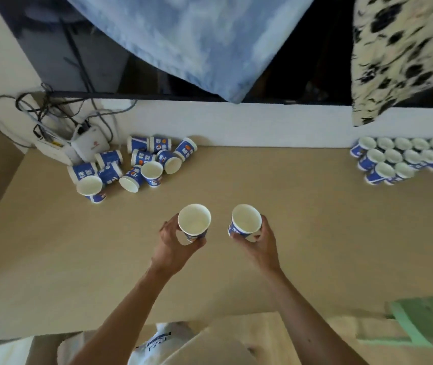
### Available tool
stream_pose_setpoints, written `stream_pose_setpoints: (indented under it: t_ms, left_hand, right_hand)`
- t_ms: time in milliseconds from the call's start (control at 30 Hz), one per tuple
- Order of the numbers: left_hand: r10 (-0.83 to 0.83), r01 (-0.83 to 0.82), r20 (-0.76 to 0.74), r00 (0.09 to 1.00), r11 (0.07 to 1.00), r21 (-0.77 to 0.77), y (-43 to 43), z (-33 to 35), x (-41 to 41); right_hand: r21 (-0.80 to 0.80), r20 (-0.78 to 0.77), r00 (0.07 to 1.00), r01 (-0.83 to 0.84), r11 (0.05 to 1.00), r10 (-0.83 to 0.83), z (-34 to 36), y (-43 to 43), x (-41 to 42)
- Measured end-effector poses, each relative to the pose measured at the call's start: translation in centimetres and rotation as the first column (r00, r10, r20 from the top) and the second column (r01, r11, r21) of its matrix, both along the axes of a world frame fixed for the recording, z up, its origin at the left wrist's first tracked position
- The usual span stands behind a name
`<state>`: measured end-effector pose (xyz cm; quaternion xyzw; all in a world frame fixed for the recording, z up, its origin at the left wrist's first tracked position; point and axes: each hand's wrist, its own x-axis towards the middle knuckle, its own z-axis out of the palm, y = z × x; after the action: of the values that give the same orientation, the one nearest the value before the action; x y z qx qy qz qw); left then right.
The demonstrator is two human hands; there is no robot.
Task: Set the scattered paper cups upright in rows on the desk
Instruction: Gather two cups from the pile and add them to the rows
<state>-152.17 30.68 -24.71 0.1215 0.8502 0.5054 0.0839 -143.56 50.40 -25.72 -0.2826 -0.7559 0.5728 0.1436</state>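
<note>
A tan desk (315, 233) is lying under a white wall; over its middle the left hand (173, 241) is gripping an upright paper cup (193, 222), fingers curled round its blue side; the right hand (260, 241) is clasping a second cup (245, 221) likewise, the two apart; a heap of tipped cups (136, 164) is lying near the far left corner; rows of upright cups (399, 159) are standing at the far right corner; a white box with cables (90, 144) is sitting beside the heap.
</note>
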Motion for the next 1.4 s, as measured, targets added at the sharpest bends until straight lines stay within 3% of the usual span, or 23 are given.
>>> stream_pose_setpoints:
  t_ms: [267, 633, 1167, 1400]
  left_hand:
    - [-0.177, 0.176, 0.017, 0.984, 0.984, 0.023, 14.4, 1.5, 10.5]
    - [-0.354, 0.354, 0.022, 0.935, 0.935, -0.015, 30.8, 3.3, 20.4]
    - [-0.39, 0.377, 0.135, 0.911, 0.92, 0.109, 55.5, 0.0, 19.3]
    - [-0.345, 0.336, 0.174, 0.922, 0.939, 0.077, 61.1, 0.4, 18.5]
  right_hand:
    - [-0.051, -0.115, 0.975, 0.185, 0.981, -0.19, 2.2, 12.0, 12.4]
    - [-0.086, -0.111, 0.909, 0.393, 0.915, -0.401, 2.6, 26.3, 24.8]
    - [0.007, -0.018, 0.871, 0.492, 0.871, -0.492, 0.2, 49.3, 26.2]
    - [0.001, 0.035, 0.863, 0.504, 0.864, -0.504, -0.4, 58.1, 23.1]
